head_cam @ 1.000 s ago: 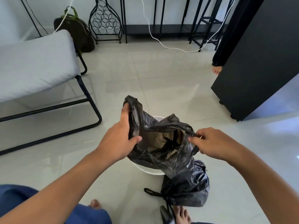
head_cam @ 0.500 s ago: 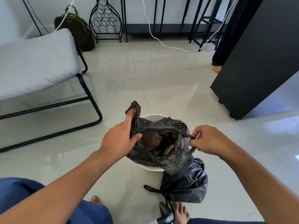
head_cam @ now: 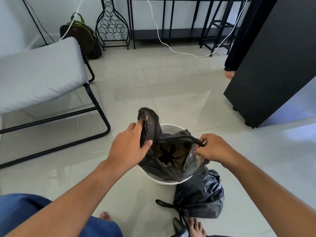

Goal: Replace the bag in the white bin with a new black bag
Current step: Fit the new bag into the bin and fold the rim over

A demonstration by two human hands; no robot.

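The white bin (head_cam: 171, 128) stands on the tiled floor in front of me. A new black bag (head_cam: 164, 166) is held open over its mouth and sags into it. My left hand (head_cam: 130, 147) grips the bag's left edge, thumb inside, with a loop of plastic sticking up above the fingers. My right hand (head_cam: 212, 147) pinches the bag's right edge. A tied, full black bag (head_cam: 200, 197) lies on the floor just right of the bin, near my foot.
A grey cushioned chair (head_cam: 39, 74) with a black metal frame is to the left. A black cabinet (head_cam: 273, 65) stands at right with another person's foot (head_cam: 229, 75) beside it. A white cable (head_cam: 179, 52), a wire rack and a dark backpack (head_cam: 83, 41) lie at the back.
Both hands have lowered the open bag down onto the bin, so it now sags inside the rim. The far rim of the bin has come into view.
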